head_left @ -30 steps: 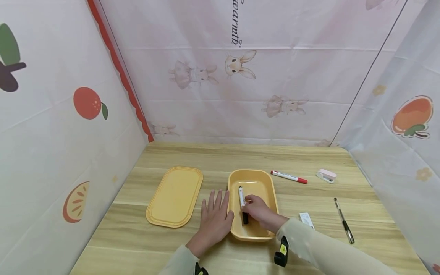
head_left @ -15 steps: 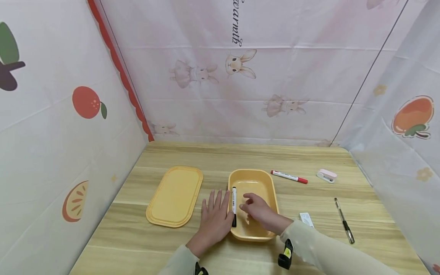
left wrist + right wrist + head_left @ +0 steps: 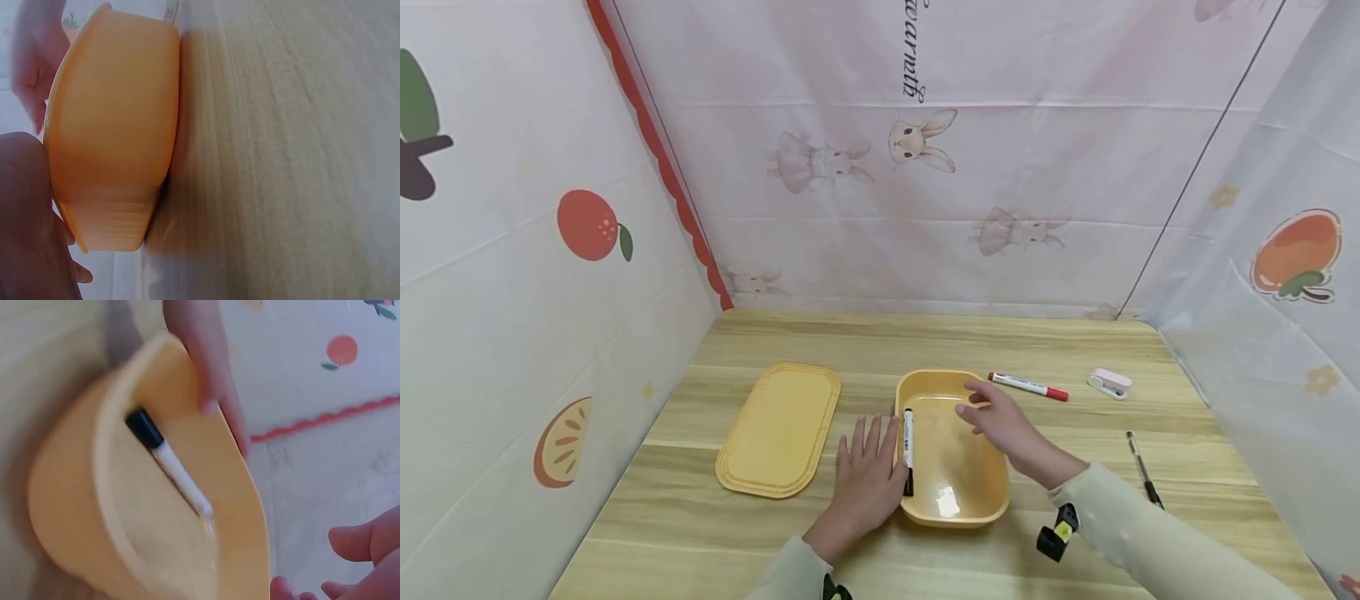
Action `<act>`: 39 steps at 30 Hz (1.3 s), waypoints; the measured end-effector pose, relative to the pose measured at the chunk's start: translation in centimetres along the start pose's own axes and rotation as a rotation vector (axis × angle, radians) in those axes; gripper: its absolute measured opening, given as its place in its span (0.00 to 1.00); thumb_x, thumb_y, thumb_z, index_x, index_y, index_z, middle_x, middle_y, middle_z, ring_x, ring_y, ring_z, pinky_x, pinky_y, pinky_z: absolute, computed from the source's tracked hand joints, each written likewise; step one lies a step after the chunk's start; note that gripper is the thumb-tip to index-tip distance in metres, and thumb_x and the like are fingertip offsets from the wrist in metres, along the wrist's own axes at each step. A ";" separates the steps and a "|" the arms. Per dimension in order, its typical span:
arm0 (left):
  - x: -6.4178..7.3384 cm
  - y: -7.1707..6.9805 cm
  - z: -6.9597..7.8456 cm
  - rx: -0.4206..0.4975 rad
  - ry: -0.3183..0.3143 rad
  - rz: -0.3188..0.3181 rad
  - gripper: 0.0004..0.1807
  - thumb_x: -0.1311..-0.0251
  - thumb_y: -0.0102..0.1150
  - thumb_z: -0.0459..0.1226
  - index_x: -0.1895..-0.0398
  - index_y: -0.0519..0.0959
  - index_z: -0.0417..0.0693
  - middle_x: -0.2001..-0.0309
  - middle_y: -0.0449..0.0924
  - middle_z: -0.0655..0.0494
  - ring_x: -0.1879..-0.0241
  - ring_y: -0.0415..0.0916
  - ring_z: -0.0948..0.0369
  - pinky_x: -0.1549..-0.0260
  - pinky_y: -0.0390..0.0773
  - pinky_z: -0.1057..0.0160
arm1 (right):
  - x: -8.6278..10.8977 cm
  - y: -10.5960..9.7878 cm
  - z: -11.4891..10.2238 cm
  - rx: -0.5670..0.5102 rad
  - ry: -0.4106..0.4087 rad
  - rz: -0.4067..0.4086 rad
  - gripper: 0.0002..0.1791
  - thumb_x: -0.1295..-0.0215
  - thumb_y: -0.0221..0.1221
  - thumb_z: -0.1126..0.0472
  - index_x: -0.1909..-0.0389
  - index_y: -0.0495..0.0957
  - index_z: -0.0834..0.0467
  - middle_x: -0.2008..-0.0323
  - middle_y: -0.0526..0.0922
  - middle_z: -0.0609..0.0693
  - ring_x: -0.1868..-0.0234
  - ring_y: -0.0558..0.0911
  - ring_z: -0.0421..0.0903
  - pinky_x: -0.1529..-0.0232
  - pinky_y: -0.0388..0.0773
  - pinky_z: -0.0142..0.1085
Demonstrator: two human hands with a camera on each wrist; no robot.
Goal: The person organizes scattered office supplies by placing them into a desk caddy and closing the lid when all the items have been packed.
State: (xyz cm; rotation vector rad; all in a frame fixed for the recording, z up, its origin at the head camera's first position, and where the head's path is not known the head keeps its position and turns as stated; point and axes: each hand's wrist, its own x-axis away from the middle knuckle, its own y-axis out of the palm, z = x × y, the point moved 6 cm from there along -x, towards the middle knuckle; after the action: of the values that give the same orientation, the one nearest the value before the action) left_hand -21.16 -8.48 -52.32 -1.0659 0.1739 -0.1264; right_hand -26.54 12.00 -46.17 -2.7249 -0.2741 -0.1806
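Observation:
A yellow plastic box [image 3: 957, 475] stands on the table. Inside it, along the left wall, lies a white marker with a black cap [image 3: 908, 454], also seen in the right wrist view as a tilted marker [image 3: 178, 475]. My left hand [image 3: 868, 483] touches the box's left side, its fingers straight and the thumb at the rim. Above the box's right rim hovers my right hand [image 3: 1009, 427], fingers loosely bent around nothing. Just beyond its fingertips is a red-capped marker [image 3: 1028, 386] on the table.
A flat yellow lid [image 3: 780, 429] lies left of the box. To the right are a pink-and-white mini stapler [image 3: 1109, 383] and a black pen [image 3: 1142, 469], partly behind the right sleeve. Printed curtains [image 3: 865, 250] enclose the table's back and sides.
My right hand let go of the black-capped marker, which now lies against the box's left wall. That hand has since risen toward the far right. My left hand stays in place.

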 end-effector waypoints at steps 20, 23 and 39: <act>0.5 0.4 -0.3 0.000 -0.013 -0.032 0.35 0.24 0.38 0.50 0.18 0.48 0.55 0.18 0.40 0.44 0.19 0.32 0.42 0.28 0.35 0.30 | -5.5 -10.3 6.9 0.482 -0.168 0.262 0.31 0.28 0.56 0.66 0.28 0.61 0.69 0.37 0.63 0.76 0.37 0.66 0.73 0.40 0.68 0.64; 0.5 0.4 -0.4 -0.007 -0.024 -0.034 0.35 0.23 0.37 0.51 0.18 0.48 0.56 0.18 0.39 0.45 0.19 0.31 0.44 0.28 0.35 0.31 | -6.1 -10.8 7.8 0.568 -0.225 0.292 0.31 0.30 0.58 0.66 0.29 0.63 0.69 0.37 0.63 0.76 0.36 0.63 0.73 0.38 0.64 0.65; 0.2 0.3 0.0 -0.001 -0.023 -0.024 0.34 0.23 0.37 0.51 0.18 0.47 0.57 0.18 0.39 0.45 0.19 0.31 0.44 0.28 0.35 0.30 | -7.4 -12.0 9.4 0.814 -0.394 0.150 0.32 0.31 0.61 0.65 0.30 0.64 0.70 0.39 0.67 0.72 0.38 0.68 0.69 0.40 0.68 0.63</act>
State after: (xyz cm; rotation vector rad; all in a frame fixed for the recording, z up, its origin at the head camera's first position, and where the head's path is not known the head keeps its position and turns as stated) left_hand -20.92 -8.35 -52.62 -1.0699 0.1405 -0.1362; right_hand -35.52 25.37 -51.54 -1.9323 -0.1898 0.4267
